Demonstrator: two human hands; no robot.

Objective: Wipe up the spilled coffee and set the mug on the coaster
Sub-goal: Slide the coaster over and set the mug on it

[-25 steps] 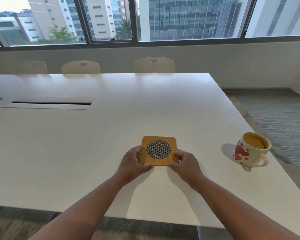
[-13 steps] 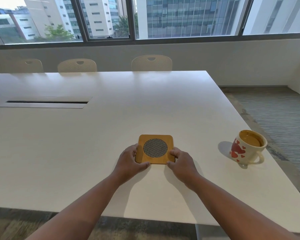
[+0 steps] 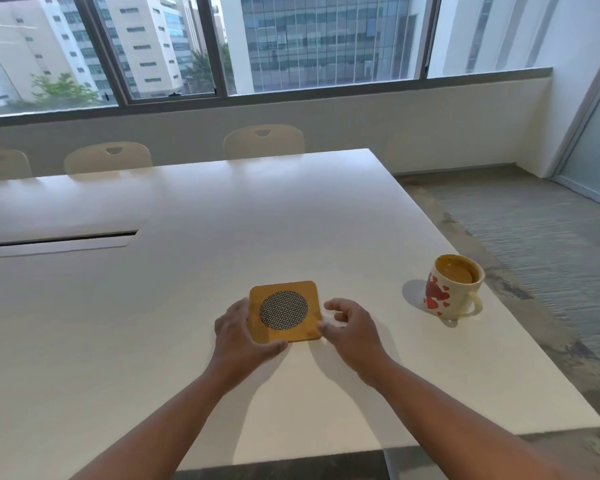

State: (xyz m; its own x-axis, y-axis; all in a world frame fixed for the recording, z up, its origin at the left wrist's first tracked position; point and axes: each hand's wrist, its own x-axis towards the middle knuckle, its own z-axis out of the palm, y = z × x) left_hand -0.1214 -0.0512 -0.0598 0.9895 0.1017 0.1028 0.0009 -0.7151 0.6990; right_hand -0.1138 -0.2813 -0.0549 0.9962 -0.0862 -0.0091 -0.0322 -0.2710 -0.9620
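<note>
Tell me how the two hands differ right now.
The left hand holds the wooden coaster at its left edge and near corner; the right hand is beside its right edge, fingers loosely curled, holding nothing. Both are low over the white table.

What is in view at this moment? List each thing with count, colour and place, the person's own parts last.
coaster: 1, wooden with a dark mesh disc, flat on the table's near part
mug: 1, cream with red hearts, holds brown coffee, right of the coaster near the table's right edge
table: 1, white, fills the foreground
cable slot: 1, dark, table's left
chairs: 3, cream, far side
windows: dark frames, back wall
left hand: 1, holds the coaster's left edge
right hand: 1, loosely curled beside the coaster's right edge
</note>
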